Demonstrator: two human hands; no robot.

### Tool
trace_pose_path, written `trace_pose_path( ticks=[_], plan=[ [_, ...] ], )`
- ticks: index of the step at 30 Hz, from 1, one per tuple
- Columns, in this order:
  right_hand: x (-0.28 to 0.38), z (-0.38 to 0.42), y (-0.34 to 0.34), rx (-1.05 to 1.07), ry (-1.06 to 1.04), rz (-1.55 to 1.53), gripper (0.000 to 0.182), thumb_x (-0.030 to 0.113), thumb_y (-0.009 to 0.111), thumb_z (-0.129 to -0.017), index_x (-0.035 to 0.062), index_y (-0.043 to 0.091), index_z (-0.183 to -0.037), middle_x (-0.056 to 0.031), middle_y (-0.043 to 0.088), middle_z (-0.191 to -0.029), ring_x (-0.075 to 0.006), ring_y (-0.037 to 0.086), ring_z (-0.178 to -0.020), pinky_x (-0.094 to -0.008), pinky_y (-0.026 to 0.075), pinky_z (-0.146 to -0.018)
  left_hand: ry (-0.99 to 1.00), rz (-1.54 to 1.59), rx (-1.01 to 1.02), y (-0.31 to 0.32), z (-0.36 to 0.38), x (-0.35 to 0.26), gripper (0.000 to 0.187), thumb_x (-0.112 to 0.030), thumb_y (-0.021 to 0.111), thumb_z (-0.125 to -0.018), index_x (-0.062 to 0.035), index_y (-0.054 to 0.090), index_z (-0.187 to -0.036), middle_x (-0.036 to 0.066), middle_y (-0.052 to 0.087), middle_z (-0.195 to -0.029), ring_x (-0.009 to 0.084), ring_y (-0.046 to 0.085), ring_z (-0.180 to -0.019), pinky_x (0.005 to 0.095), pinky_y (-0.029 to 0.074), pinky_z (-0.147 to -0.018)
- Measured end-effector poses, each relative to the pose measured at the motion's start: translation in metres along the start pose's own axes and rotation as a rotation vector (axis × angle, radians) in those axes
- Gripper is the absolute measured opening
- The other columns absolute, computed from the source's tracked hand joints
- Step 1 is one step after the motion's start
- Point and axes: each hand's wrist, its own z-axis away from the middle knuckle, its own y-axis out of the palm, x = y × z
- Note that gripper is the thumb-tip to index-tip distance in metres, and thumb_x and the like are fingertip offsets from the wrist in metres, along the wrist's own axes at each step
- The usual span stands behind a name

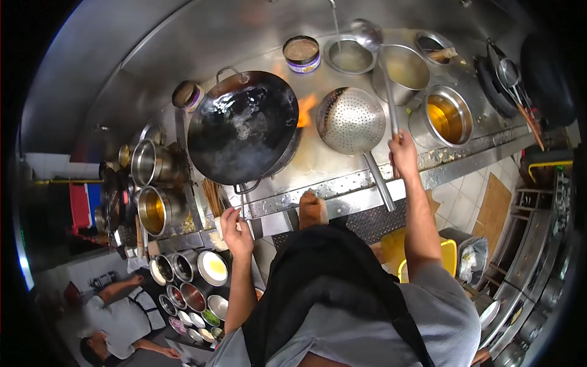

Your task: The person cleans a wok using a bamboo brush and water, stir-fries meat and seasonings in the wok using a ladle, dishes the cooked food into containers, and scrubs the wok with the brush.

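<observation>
My right hand (402, 154) is wrapped round the long handle of a ladle (367, 35), whose bowl is raised over the back of the stove. My left hand (236, 232) hangs near the stove's front edge, fingers loosely curled and apart, just below the wok's near handle. A pale cloth-like thing (218, 235) shows beside it. The large black wok (244, 144) sits on the burner, wet and shiny inside, with light steam. Flame (306, 110) rises at its right side. A perforated strainer (351, 121) rests on the stovetop, its handle jutting past the front edge.
A pot of amber oil (449, 119), a pot of cloudy liquid (405, 68) and a basin under running water (350, 56) stand right. A bamboo brush (212, 197) lies left of the wok. Several ingredient bowls (193, 297) fill the lower left, near another person (125, 318).
</observation>
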Motion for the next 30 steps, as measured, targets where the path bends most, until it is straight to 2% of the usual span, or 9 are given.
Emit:
trace_pose_path(
  ticks=[3,6,8,9,11,14,16,24,30],
  plan=[
    [-0.007,-0.083,0.034,-0.051,-0.253,0.526,0.045,0.012,0.053,-0.088,0.0005,0.049,-0.131,-0.0265,0.069,-0.088,-0.0413,0.069,-0.080,-0.0468,0.054,-0.071,0.000,-0.096,-0.035,-0.007,0.021,0.014,0.028,0.005,0.055,-0.082,0.0015,0.066,-0.108,0.019,0.061,-0.115,0.0327,0.061,-0.104,0.0378,0.050,-0.086],
    [-0.013,-0.178,0.068,-0.007,-0.150,0.687,0.039,0.012,0.053,-0.086,-0.0036,0.054,-0.122,-0.0318,0.066,-0.101,-0.0506,0.062,-0.099,-0.0504,0.050,-0.087,-0.095,-0.055,-0.086,-0.010,0.037,0.000,0.028,0.006,0.054,-0.082,0.0014,0.066,-0.107,0.019,0.061,-0.114,0.0336,0.060,-0.105,0.0391,0.049,-0.090],
    [-0.052,-0.258,0.080,0.193,-0.271,0.943,0.023,0.019,0.054,-0.089,-0.0006,0.060,-0.098,-0.0203,0.069,-0.085,-0.0359,0.068,-0.076,-0.0431,0.055,-0.065,-0.061,-0.104,-0.116,-0.010,0.048,0.001,0.027,0.007,0.055,-0.082,0.0014,0.066,-0.106,0.018,0.061,-0.114,0.0330,0.061,-0.103,0.0383,0.050,-0.088],
    [-0.048,-0.277,0.078,0.212,-0.288,0.945,0.023,0.019,0.054,-0.089,-0.0006,0.060,-0.098,-0.0203,0.069,-0.085,-0.0359,0.068,-0.076,-0.0431,0.055,-0.065,-0.033,-0.084,-0.123,-0.009,0.051,-0.005,0.028,0.007,0.055,-0.081,0.0016,0.066,-0.106,0.018,0.061,-0.114,0.0329,0.061,-0.102,0.0383,0.050,-0.087],
    [-0.021,-0.297,0.072,0.663,0.657,-0.482,0.012,0.013,0.054,-0.088,0.0027,0.055,-0.082,-0.0115,0.064,-0.075,-0.0235,0.064,-0.061,-0.0352,0.055,-0.056,-0.016,-0.035,-0.126,-0.005,0.053,-0.014,0.028,0.008,0.056,-0.081,0.0023,0.066,-0.106,0.017,0.061,-0.114,0.0331,0.062,-0.101,0.0383,0.051,-0.086],
    [0.020,-0.248,0.054,0.608,0.723,-1.014,0.013,0.011,0.052,-0.090,0.0059,0.049,-0.078,-0.0010,0.052,-0.066,-0.0106,0.052,-0.052,-0.0219,0.047,-0.045,0.037,-0.003,-0.109,-0.003,0.042,-0.021,0.026,0.007,0.058,-0.081,0.0019,0.067,-0.104,0.018,0.065,-0.109,0.0327,0.064,-0.100,0.0378,0.052,-0.084],
    [0.027,-0.217,0.040,0.693,0.734,-1.084,0.014,0.009,0.049,-0.091,0.0032,0.046,-0.079,-0.0013,0.051,-0.066,-0.0109,0.051,-0.052,-0.0196,0.046,-0.044,0.037,0.034,-0.112,0.003,0.032,-0.017,0.026,0.005,0.059,-0.081,0.0017,0.067,-0.105,0.018,0.065,-0.108,0.0337,0.064,-0.101,0.0397,0.051,-0.086],
    [0.116,-0.041,-0.024,0.659,0.590,-1.034,0.031,0.011,0.049,-0.095,-0.0087,0.049,-0.119,-0.0011,0.052,-0.077,-0.0062,0.049,-0.058,-0.0188,0.043,-0.043,0.256,-0.209,0.030,0.020,-0.039,-0.021,0.030,-0.007,0.069,-0.080,-0.0014,0.067,-0.109,0.018,0.064,-0.107,0.0364,0.061,-0.100,0.0440,0.049,-0.085],
    [0.151,0.087,-0.035,0.811,0.593,-1.227,0.051,0.012,0.047,-0.097,-0.0096,0.033,-0.141,-0.0029,0.050,-0.087,-0.0063,0.049,-0.059,-0.0205,0.042,-0.042,0.266,-0.133,0.082,0.043,-0.066,0.012,0.020,-0.012,0.073,-0.077,-0.0039,0.067,-0.094,0.014,0.061,-0.094,0.0348,0.060,-0.091,0.0459,0.047,-0.079]
  ],
)
